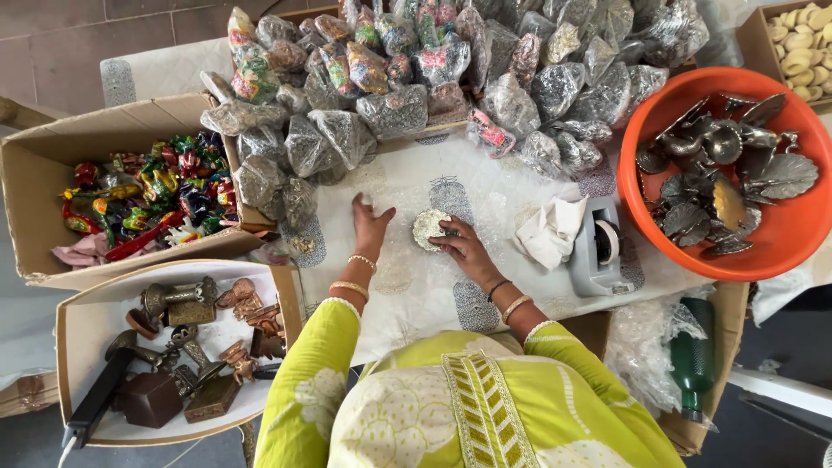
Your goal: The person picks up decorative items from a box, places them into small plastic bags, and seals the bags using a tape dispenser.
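Observation:
My right hand (pixel 465 249) grips a small round silver piece (pixel 428 228) wrapped in clear plastic, which lies on the white patterned table cover (pixel 407 286). Just left of it, my left hand (pixel 369 222) lies flat on the cover with its fingers spread and nothing in it. Both wrists wear bangles, and both sleeves are lime green.
Many bubble-wrapped pieces (pixel 433 78) are heaped at the back. An orange tub (pixel 780 234) of metal leaf dishes stands on the right, with a grey tape dispenser (pixel 598 251) and crumpled white paper (pixel 550 230) beside it. Left are boxes of colourful figurines (pixel 147 199) and brass items (pixel 182 347).

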